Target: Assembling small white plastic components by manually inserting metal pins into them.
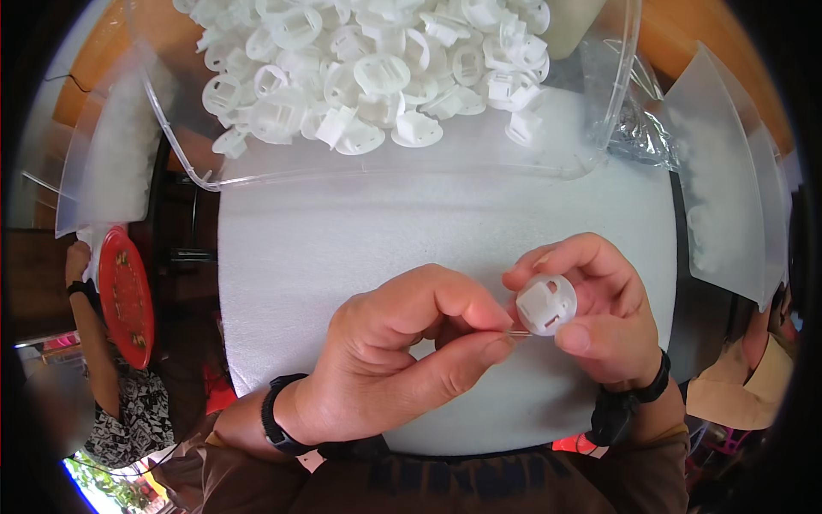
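Note:
Between the thumb and fingers of my right hand (608,313) is a round white plastic part (545,305), with a raised block and small slots facing up. My left hand (419,343) pinches a thin metal pin (520,333) between thumb and forefinger. The pin's end meets the lower left edge of the plastic part; whether it sits inside a hole I cannot tell. Both hands are close together above the pale work surface (291,257). Past them, a clear tray (385,171) holds a heap of similar white plastic parts (381,77).
A plastic bag (634,120) lies right of the tray. Translucent bins with white contents stand at the left (120,146) and right (728,188). A red round tray (127,295) is at the far left, beside another person's arm (98,343). Another person's sleeve (745,385) shows at the right.

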Available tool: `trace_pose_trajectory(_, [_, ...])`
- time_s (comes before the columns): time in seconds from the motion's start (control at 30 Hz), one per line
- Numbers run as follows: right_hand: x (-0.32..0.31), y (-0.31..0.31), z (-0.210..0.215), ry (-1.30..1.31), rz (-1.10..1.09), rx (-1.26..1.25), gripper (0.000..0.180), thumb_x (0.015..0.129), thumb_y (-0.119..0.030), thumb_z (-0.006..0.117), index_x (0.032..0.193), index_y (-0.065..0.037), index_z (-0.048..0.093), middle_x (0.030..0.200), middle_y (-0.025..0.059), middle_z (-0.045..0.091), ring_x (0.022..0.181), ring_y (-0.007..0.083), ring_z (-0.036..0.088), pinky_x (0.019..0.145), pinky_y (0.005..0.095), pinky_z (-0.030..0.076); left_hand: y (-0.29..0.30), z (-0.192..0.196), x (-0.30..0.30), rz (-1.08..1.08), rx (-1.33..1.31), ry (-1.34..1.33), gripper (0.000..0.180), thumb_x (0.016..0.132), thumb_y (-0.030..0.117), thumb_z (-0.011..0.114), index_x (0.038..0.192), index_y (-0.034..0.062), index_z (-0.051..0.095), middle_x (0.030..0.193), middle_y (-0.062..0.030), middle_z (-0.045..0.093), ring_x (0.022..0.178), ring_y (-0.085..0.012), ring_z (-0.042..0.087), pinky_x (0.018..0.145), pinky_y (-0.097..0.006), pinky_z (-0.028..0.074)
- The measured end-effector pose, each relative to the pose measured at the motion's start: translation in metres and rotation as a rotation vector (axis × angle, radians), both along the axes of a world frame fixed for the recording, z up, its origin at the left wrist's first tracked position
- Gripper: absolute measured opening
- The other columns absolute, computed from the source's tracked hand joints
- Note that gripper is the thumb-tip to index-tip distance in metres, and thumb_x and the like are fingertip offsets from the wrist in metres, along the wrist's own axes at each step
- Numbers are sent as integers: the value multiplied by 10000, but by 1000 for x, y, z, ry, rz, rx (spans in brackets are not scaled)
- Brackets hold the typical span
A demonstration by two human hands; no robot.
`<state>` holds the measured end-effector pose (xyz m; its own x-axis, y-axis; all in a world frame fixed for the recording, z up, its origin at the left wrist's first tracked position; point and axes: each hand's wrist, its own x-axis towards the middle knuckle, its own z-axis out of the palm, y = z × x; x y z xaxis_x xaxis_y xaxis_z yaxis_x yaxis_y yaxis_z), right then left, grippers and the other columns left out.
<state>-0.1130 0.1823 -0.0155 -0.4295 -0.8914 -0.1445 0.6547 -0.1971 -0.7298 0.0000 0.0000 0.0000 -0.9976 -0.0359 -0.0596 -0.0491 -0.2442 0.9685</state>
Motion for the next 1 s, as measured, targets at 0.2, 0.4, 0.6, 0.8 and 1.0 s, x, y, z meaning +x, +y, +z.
trace_pose_trajectory(0.2, [1,-5,-6,72,-64,-64,433,770,100,553,1189,54,455,1223,199,505,1105,229,531,942,338,423,0,-6,-7,39,151,-60,147,831,-28,577,963,7,520,819,-137,635,621,-94,565,570,-228,479])
trace_pose_trajectory(0.4, [4,-3,-6,74,-56,-43,429,774,80,564,1190,40,464,1224,193,508,1090,202,534,931,322,420,1,-4,-4,36,267,-123,154,865,-31,520,1017,-6,522,833,-152,638,636,-120,597,573,-246,493])
trace_pose_trajectory(0.6, [8,-2,-2,125,-58,5,402,789,44,572,1179,26,475,1209,172,520,1065,196,548,900,311,441,9,-4,4,57,3,62,145,902,47,514,1031,-18,517,842,-160,643,619,-111,583,570,-243,495])
trace_pose_trajectory(0.8, [19,-1,1,181,-55,-24,391,799,24,578,1176,27,476,1202,166,523,1048,189,555,862,297,465,6,-1,14,59,-169,133,166,909,82,520,1038,-22,516,820,-139,642,613,-102,568,576,-227,488])
trace_pose_trajectory(1.0, [9,5,0,128,-35,-38,397,797,43,567,1182,32,469,1211,174,512,1058,195,551,879,304,460,14,-1,4,82,-226,135,166,906,77,523,1035,-27,514,825,-133,640,628,-97,569,583,-217,490])
